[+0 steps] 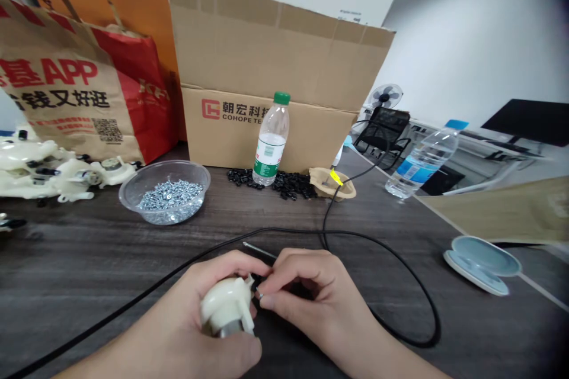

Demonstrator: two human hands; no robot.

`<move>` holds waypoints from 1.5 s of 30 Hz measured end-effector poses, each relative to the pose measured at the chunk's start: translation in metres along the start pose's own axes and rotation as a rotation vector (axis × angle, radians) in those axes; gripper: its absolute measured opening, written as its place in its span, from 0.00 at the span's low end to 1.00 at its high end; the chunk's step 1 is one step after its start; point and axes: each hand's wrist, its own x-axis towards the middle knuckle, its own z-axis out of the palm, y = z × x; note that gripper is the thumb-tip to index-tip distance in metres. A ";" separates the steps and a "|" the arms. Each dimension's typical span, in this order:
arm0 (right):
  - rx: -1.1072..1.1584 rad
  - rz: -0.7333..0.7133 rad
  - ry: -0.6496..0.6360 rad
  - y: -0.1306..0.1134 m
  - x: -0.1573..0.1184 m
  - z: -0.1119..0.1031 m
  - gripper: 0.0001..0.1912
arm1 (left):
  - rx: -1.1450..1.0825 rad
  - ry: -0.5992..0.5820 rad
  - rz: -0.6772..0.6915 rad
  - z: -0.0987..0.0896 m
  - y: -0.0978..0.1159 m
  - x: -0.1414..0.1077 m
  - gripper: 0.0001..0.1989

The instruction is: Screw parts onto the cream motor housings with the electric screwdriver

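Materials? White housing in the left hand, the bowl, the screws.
White housing: probably moulded plastic, matte ivory, with a smooth, opaque surface. Bowl: likely clear plastic, glossy and see-through, with a thin wall. Screws: probably zinc-plated steel, given their bright silvery sheen, though the plating can't be confirmed.

Both forearms angle in from the bottom of the view, and the hands sit really close together, low and centered. Left hand [186, 308] is curled up in a loose cupped grip, while right hand [306, 299] reaches across with its fingertips [267, 301] pinched together, basically right up against the left.
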 end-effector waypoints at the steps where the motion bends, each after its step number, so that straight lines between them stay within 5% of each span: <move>1: 0.004 0.020 0.008 0.000 -0.001 0.001 0.06 | 0.028 -0.027 0.022 0.000 0.001 0.000 0.23; 7: 0.122 0.198 0.022 0.000 -0.005 0.006 0.07 | 0.129 0.038 0.105 0.005 0.010 -0.003 0.25; 13: 0.195 0.227 -0.030 -0.001 -0.004 0.002 0.16 | 0.046 0.111 -0.038 0.007 0.003 -0.009 0.40; 23: 0.043 0.155 -0.169 -0.001 -0.005 -0.008 0.11 | 0.086 -0.054 0.058 -0.005 -0.006 -0.005 0.49; 29: 0.013 0.168 -0.176 -0.003 -0.006 -0.007 0.11 | 0.162 0.018 0.025 -0.004 -0.005 -0.011 0.49; 45: -0.077 0.023 -0.134 -0.010 -0.008 -0.003 0.08 | 0.150 -0.015 0.167 -0.003 -0.007 -0.009 0.42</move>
